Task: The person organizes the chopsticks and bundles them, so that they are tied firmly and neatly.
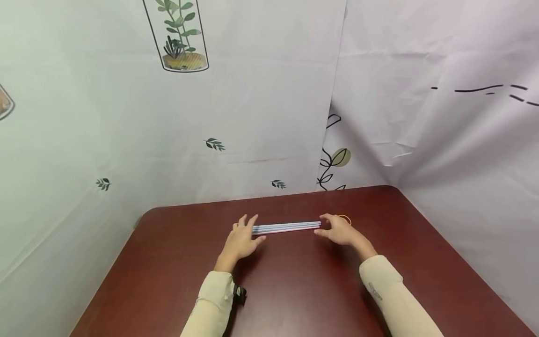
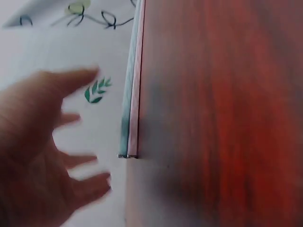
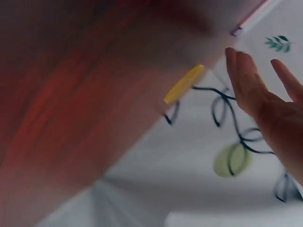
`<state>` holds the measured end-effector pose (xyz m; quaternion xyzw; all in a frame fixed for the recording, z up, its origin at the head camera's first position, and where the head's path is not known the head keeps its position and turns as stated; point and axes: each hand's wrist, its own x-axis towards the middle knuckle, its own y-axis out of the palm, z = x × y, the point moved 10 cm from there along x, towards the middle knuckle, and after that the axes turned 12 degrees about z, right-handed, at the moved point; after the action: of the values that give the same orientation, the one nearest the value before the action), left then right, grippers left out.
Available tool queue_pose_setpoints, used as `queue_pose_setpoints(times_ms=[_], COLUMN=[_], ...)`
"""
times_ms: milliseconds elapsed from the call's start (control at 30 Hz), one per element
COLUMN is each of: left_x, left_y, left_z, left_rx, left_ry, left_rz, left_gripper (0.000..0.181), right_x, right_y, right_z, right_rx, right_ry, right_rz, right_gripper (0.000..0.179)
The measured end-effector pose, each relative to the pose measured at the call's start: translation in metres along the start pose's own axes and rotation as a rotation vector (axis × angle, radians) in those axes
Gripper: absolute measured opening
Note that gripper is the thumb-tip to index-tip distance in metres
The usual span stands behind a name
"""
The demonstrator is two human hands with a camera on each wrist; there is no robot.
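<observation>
**Slim pastel rods [image 1: 290, 227] lying crosswise on a glossy red-brown surface [image 1: 290, 281]**

The rods, straight and thin, lie side by side just above the lower middle of the head frame, near the surface's far edge. Their colours are pale blue and pink; the exact count cannot be told. Their long axis runs nearly level across the frame, the right end slightly higher; in the left wrist view it stands almost vertical, leaning a little right at the top.

The left hand [image 1: 242, 241] is by the rods' left end, its fingers spread apart. The right hand [image 1: 341, 230] is near their right end, thumb and fingers apart. Both wrist views show a gap between hand and rods.

A thin yellow loop [image 3: 184, 84] lies just beside the right hand. Matte cream sleeves [image 1: 210, 304] cover the forearms. Creased white cloth [image 1: 269, 98], printed with leaves, hangs behind.
</observation>
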<state>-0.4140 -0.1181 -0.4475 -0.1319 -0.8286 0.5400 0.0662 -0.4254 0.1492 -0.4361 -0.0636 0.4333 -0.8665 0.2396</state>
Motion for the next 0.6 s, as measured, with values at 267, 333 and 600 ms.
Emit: queue_pose_setpoints(times_ms=[267, 333, 600], left_x=[0.021, 0.024, 0.032], left_y=[0.010, 0.010, 0.009], left_z=[0.031, 0.034, 0.031], left_rx=[-0.250, -0.279, -0.344], left_ry=[-0.100, -0.109, -0.111], left_rz=[-0.021, -0.047, -0.082], left_gripper=[0.071, 0.069, 0.057], right_x=[0.029, 0.034, 0.050], right_y=[-0.003, -0.003, 0.003], right_z=[-0.034, -0.036, -0.034], right_rx=[0.058, 0.073, 0.066], right_ry=[0.131, 0.137, 0.127], right_rz=[0.011, -0.002, -0.007], right_gripper=[0.053, 0.052, 0.047])
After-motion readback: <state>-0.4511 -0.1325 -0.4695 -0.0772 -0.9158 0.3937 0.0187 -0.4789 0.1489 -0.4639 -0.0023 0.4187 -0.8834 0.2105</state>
